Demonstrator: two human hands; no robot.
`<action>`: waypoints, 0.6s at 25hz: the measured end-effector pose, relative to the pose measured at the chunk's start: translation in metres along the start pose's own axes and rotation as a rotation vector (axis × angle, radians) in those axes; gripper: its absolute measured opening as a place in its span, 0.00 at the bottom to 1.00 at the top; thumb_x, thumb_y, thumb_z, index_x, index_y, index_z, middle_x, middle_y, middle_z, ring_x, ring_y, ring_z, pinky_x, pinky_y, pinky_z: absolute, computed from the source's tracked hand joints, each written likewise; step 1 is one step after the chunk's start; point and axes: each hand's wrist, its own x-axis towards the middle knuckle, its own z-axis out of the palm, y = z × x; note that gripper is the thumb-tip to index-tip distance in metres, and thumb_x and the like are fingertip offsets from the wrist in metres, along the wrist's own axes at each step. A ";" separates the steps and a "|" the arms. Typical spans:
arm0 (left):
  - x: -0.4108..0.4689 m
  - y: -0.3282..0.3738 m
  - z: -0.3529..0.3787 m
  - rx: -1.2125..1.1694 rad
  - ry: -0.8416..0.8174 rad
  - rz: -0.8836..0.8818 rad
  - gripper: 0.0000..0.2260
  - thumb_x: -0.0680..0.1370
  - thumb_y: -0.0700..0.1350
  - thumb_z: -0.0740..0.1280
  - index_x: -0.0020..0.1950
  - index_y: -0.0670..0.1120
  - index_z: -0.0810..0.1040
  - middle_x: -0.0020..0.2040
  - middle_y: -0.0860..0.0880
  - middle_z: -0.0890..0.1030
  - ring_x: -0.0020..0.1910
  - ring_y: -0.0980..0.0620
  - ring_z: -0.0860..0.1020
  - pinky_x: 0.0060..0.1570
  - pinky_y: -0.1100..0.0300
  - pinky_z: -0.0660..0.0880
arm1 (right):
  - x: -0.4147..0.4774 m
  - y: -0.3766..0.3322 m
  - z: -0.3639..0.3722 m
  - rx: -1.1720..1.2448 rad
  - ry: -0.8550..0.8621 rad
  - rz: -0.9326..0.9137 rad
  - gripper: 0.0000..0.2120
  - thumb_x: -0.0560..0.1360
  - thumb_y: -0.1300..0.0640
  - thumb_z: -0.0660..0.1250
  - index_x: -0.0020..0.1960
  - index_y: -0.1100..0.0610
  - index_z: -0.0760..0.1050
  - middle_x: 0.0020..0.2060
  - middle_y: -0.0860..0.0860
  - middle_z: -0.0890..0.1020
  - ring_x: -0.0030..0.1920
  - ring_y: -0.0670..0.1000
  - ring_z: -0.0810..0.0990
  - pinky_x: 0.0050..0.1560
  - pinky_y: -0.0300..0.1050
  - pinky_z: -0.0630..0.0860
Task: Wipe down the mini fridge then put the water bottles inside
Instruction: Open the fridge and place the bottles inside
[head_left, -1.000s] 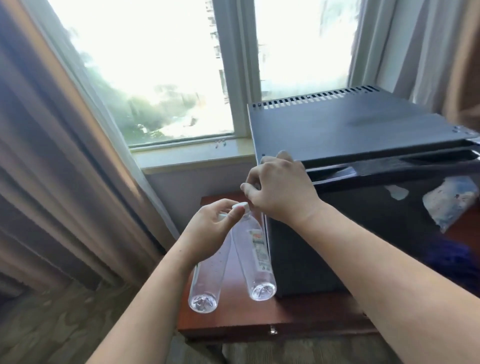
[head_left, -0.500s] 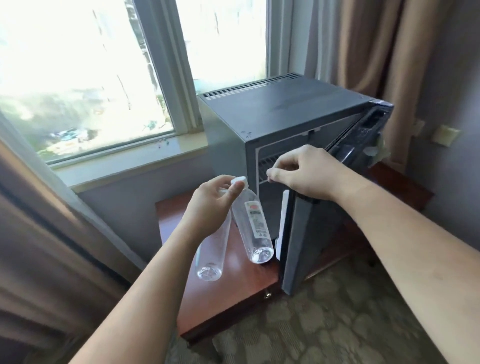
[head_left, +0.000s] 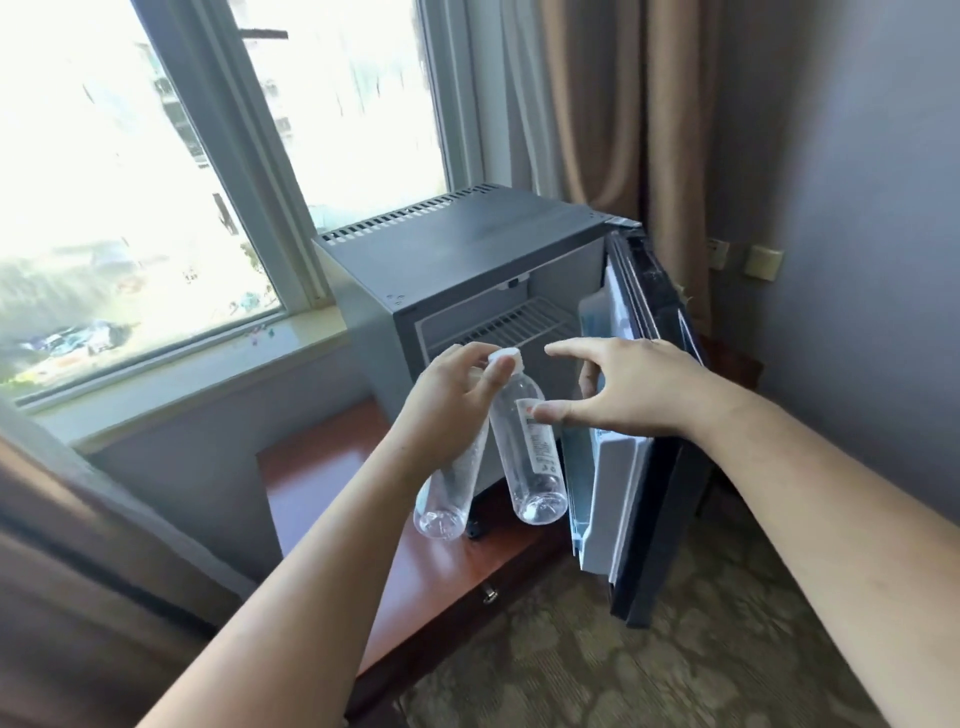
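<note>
The dark grey mini fridge (head_left: 457, 244) stands on a reddish wooden table (head_left: 332, 499), its door (head_left: 644, 457) swung wide open to the right. A wire shelf (head_left: 519, 325) shows inside. My left hand (head_left: 452, 400) grips two clear water bottles by their necks in front of the opening: a labelled one (head_left: 535, 467) with a white cap and a plain one (head_left: 447, 499) to its left. My right hand (head_left: 618, 389) hovers open, fingers spread, just right of the labelled bottle, between it and the door's inner shelf.
A window and sill (head_left: 171, 374) lie behind the table. Brown curtains hang at the left (head_left: 78, 597) and behind the fridge (head_left: 613, 130). A grey wall with sockets (head_left: 763, 262) is to the right. Patterned carpet (head_left: 597, 675) lies below the door.
The fridge door went from shut to wide open. My right hand let go of the door's edge and moved toward the bottles with fingers spread. The left hand kept hold of both bottles.
</note>
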 end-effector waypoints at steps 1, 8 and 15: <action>0.000 0.009 0.005 0.005 -0.009 0.015 0.16 0.84 0.59 0.62 0.63 0.52 0.81 0.58 0.52 0.81 0.58 0.54 0.79 0.60 0.57 0.73 | -0.005 0.005 -0.002 -0.011 0.004 0.007 0.47 0.61 0.15 0.58 0.76 0.34 0.64 0.49 0.37 0.82 0.56 0.48 0.80 0.58 0.46 0.69; 0.008 0.046 0.041 -0.025 -0.019 0.057 0.16 0.85 0.57 0.61 0.65 0.51 0.79 0.59 0.52 0.79 0.59 0.53 0.77 0.62 0.56 0.72 | -0.022 0.007 0.022 -0.113 0.225 0.042 0.35 0.72 0.29 0.67 0.70 0.51 0.70 0.60 0.53 0.76 0.65 0.56 0.77 0.66 0.56 0.67; 0.023 0.026 0.066 -0.085 -0.018 0.044 0.12 0.84 0.52 0.62 0.65 0.52 0.79 0.60 0.51 0.79 0.64 0.52 0.74 0.65 0.56 0.70 | 0.012 0.000 0.049 -0.042 0.237 0.229 0.21 0.77 0.53 0.70 0.66 0.58 0.69 0.61 0.56 0.78 0.60 0.59 0.81 0.51 0.51 0.70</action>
